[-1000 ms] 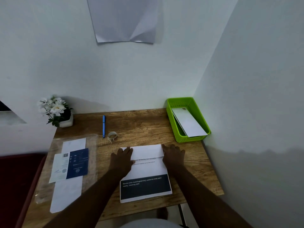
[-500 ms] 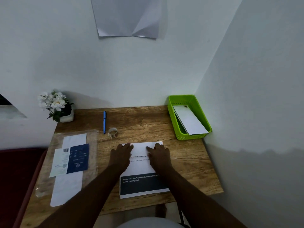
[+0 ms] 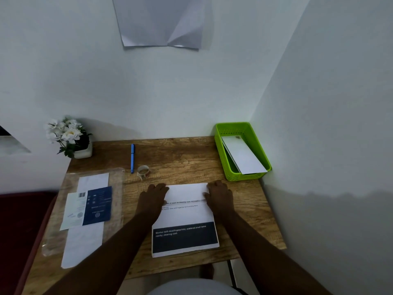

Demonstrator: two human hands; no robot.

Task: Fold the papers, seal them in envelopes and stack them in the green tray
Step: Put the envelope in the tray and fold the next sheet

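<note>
A printed white paper (image 3: pixel 187 216) with a dark band near its front edge lies on the wooden desk (image 3: pixel 244 209). Its far end is folded over towards me into a white flap. My left hand (image 3: pixel 153 199) presses flat on the left end of that flap. My right hand (image 3: pixel 219 195) presses on the right end, fingers resting on the fold. The green tray (image 3: pixel 221 145) stands at the back right corner with a white envelope (image 3: pixel 242 155) leaning inside it.
At the left, a clear plastic sleeve (image 3: pixel 55 220) holds white envelopes (image 3: pixel 85 241) and a blue-and-white card (image 3: pixel 96 206). A blue pen (image 3: pixel 132 158) and a small tape roll (image 3: pixel 143 171) lie behind the paper. A white flower pot (image 3: pixel 83 152) is at the back left. Walls close in behind and right.
My right hand slid from the middle of the fold out to its right end. My left hand stayed on the left end. The camera view shifted slightly.
</note>
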